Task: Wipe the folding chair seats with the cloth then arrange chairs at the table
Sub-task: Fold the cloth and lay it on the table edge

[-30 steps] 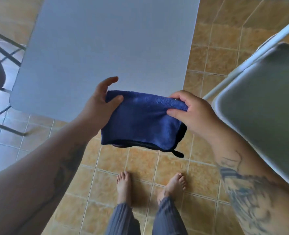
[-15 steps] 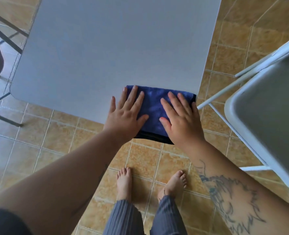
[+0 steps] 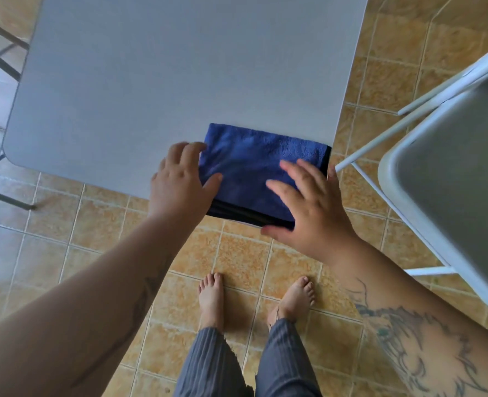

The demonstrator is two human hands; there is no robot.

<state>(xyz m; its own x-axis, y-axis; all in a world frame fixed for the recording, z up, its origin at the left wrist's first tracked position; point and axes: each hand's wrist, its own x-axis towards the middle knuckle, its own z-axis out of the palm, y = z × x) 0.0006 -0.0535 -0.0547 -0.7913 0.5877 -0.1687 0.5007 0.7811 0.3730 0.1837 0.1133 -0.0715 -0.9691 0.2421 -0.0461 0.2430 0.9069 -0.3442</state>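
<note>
Folded blue cloth [image 3: 261, 164] flat on grey table [image 3: 156, 81] at its near right corner, left hand [image 3: 179, 181] at cloth's left edge with fingers loosely spread, right hand [image 3: 308, 207] open above its right end, gripping nothing, white folding chair [image 3: 448, 179] just right.

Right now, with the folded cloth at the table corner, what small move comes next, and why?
Probably close the right hand on the blue cloth and lift it toward the white folding chair on the right. The cloth lies folded at the table edge, both hands look open over it, the left hand at its left edge, and the seat is beside it.
</note>
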